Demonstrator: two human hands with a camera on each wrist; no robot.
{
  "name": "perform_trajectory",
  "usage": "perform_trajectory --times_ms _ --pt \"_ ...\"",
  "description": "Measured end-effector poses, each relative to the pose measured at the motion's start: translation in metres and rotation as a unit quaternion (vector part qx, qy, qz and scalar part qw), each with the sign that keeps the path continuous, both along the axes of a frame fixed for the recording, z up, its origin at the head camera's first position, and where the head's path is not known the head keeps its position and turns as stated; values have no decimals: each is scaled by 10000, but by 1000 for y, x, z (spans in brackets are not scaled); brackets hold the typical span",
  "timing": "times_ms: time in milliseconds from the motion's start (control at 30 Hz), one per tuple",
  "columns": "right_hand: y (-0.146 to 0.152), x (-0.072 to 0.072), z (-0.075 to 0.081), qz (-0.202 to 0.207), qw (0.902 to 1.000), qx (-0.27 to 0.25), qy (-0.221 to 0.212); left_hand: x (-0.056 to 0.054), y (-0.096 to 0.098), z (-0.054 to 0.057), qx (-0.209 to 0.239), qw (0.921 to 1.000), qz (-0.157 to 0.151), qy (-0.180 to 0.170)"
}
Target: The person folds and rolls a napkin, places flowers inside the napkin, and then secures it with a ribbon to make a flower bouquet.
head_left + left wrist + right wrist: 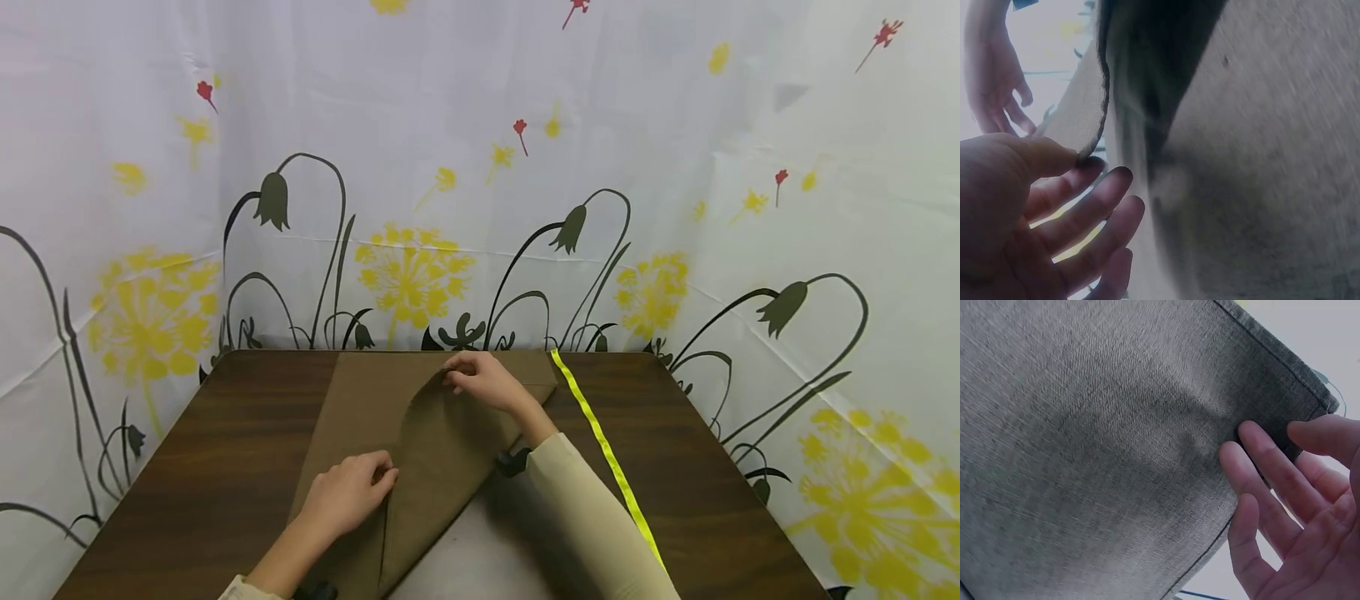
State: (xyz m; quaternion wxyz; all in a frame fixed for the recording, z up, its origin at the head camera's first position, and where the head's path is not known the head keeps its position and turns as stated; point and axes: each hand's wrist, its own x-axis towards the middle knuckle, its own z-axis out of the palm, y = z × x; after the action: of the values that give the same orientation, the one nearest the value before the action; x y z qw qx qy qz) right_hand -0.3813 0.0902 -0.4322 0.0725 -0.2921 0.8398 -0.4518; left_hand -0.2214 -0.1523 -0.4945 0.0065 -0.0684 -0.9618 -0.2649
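A brown cloth [352, 408] lies over the dark wooden table, with a flap [450, 450] of it folded over and partly lifted. My left hand [348, 492] pinches the flap's edge between thumb and index finger; in the left wrist view the other fingers [1119, 219] are spread beside that edge. Farther back, my right hand [487, 379] pinches the raised corner of the flap. The right wrist view shows this corner of the cloth [1116, 425] with stitched hems meeting near the thumb, while several fingertips [1254, 434] rest against the fabric.
A bright yellow strip [600, 437] runs lengthwise along the table [712, 492], right of the cloth and beside the right forearm. Under the near side of the cloth a pale grey surface [472, 550] shows. A white flowered curtain [465, 108] hangs behind the table's far edge.
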Motion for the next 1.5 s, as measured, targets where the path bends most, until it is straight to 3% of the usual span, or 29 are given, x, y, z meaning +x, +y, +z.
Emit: perform_trajectory --times_ms 333,667,900,1267,1500 --pt "-25 -4 -21 20 9999 -116 -112 -11 -25 -8 305 9987 234 -332" --pt "-41 -10 -31 -96 9994 -313 -102 -16 -37 -10 309 9981 419 -339" --pt "-54 -11 -31 -146 9987 -455 -162 -24 -50 -11 221 9975 618 -268" --pt "-79 -19 -25 -256 9977 -611 -123 -34 -70 -3 287 9957 863 -171" --pt "-95 -22 -25 -236 9968 -663 -383 -40 -82 -4 337 9940 1005 -259"
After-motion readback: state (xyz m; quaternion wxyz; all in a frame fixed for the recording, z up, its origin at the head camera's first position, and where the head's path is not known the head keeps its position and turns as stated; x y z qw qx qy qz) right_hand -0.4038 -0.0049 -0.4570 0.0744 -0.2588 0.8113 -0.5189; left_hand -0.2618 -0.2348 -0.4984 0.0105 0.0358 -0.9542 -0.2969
